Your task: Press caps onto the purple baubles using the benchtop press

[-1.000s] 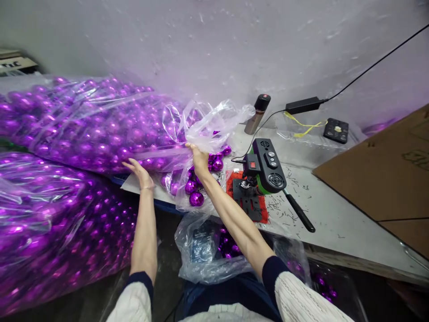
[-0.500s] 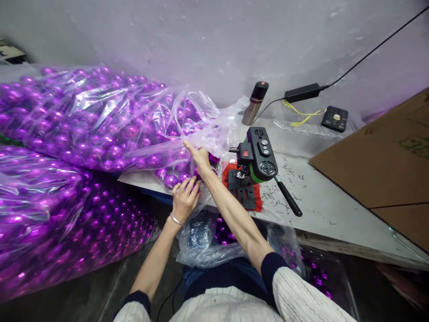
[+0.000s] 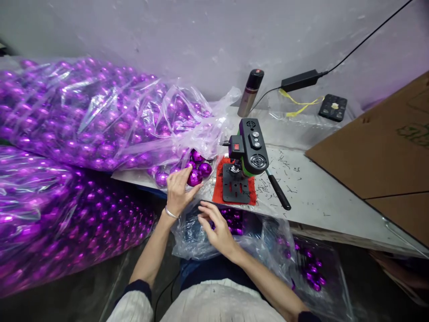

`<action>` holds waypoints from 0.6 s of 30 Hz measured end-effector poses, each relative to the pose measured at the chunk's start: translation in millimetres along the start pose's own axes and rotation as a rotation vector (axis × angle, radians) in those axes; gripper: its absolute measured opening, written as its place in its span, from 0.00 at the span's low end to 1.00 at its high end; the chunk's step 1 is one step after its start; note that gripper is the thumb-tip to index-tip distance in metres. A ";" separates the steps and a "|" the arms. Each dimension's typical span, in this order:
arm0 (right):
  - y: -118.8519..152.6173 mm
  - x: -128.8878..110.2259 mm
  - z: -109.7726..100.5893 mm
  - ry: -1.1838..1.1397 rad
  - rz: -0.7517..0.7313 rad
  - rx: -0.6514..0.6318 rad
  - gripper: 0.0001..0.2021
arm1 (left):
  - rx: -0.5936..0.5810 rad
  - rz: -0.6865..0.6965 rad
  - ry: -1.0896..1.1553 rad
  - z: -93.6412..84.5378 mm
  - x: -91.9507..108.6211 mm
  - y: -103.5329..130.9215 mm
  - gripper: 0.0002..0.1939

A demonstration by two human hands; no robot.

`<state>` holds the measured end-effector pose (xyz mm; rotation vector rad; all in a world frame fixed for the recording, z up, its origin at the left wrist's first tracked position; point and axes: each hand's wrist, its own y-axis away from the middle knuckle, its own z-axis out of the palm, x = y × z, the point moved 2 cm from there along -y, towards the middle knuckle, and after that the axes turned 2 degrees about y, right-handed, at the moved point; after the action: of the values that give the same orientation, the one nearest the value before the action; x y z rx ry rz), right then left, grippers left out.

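Observation:
Several shiny purple balls [image 3: 204,169] lie at the open mouth of a large clear bag [image 3: 110,120] full of such balls. My left hand [image 3: 178,190], with a bracelet at the wrist, touches a purple ball [image 3: 194,177] at the table edge, thumb and fingers apart around its near side. My right hand [image 3: 216,227] is to the right and nearer my body, fingers apart and slightly bent, with nothing in it. It hovers over an open clear bag [image 3: 191,243] with purple pieces inside, below the table edge.
A black and green press [image 3: 253,145] with a black handle [image 3: 279,192] stands on red cloth [image 3: 218,188]. Behind are a spray can [image 3: 250,94], a black adapter [image 3: 300,81] and yellow ribbon [image 3: 298,107]. A cardboard box [image 3: 375,152] is at right, another ball-filled bag [image 3: 67,223] at lower left.
My right hand has left the bag's mouth and come back toward my body. Loose balls now show there. My left hand's thumb has spread beside one ball. The view has shifted slightly.

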<state>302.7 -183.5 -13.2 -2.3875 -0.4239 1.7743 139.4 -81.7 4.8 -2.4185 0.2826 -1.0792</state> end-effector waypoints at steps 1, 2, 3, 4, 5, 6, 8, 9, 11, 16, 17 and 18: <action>7.3 1.8 -6.9 0.049 -0.023 0.016 0.20 | -0.012 -0.086 0.151 -0.1 6.5 1.3 0.37; 13.3 3.7 -13.8 0.101 -0.048 0.040 0.21 | -0.035 -0.195 0.317 1.2 12.7 4.3 0.39; 18.0 5.5 -20.8 0.153 -0.078 0.075 0.22 | -0.069 -0.317 0.487 4.1 18.6 8.9 0.39; 21.4 7.3 -27.5 0.203 -0.115 0.118 0.24 | -0.113 -0.444 0.647 8.6 24.3 15.0 0.38; 23.6 9.1 -33.9 0.249 -0.155 0.164 0.26 | -0.167 -0.563 0.789 14.4 29.7 22.0 0.37; 24.6 10.9 -39.7 0.287 -0.195 0.206 0.28 | -0.227 -0.670 0.905 21.0 34.9 29.4 0.35; 23.3 14.6 -48.9 0.342 -0.251 0.253 0.31 | -0.347 -0.831 1.060 34.9 44.9 43.5 0.32; 21.4 16.6 -52.1 0.362 -0.259 0.252 0.32 | -0.396 -0.878 1.106 41.6 49.7 49.6 0.30; 17.2 20.3 -56.2 0.388 -0.246 0.216 0.32 | -0.441 -0.907 1.134 52.9 59.0 59.4 0.29; 16.8 29.3 -62.8 0.375 -0.141 0.208 0.29 | -0.349 -0.686 0.868 64.6 78.3 75.7 0.35; 18.5 31.3 -65.0 0.366 -0.111 0.236 0.29 | -0.361 -0.637 0.842 65.7 81.6 78.7 0.37; 20.4 33.5 -67.6 0.356 -0.076 0.268 0.29 | -0.394 -0.600 0.851 67.1 84.4 81.6 0.39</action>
<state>379.0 -188.8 -29.3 -2.3858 -0.2127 1.2464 246.1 -160.9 -20.1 -2.2576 0.0189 -2.5119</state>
